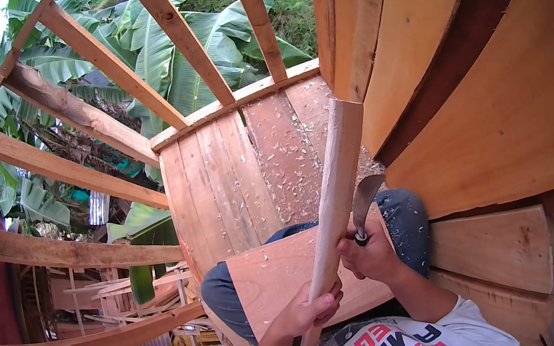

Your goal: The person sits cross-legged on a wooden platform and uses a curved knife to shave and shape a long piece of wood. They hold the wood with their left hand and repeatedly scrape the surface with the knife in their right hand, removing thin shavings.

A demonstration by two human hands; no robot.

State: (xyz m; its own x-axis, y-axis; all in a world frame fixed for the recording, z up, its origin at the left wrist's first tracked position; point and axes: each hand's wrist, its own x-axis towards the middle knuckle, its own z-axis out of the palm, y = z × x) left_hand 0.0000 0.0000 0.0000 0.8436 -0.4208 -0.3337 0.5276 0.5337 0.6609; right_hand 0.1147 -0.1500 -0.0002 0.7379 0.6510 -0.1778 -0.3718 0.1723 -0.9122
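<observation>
A long, pale piece of wood (332,186) with whittled faces slants up from my lap, its flat cut end pointing away from me. Near its lower end, my left hand (311,308) is wrapped around it. My right hand (369,254) grips the dark handle of a curved knife (366,195) on the wood's right side. The hooked blade points upward beside the wood; whether its edge touches the wood I cannot tell. Beneath both lies a flat wooden board (271,275) across my thighs, dotted with a few shavings.
Pale shavings litter the plank floor (281,150) ahead of me. Wooden railing slats (180,40) enclose the front and left, with banana leaves (155,69) beyond. On the right rises a plank wall (498,102), and a gap (248,132) runs between two floorboards.
</observation>
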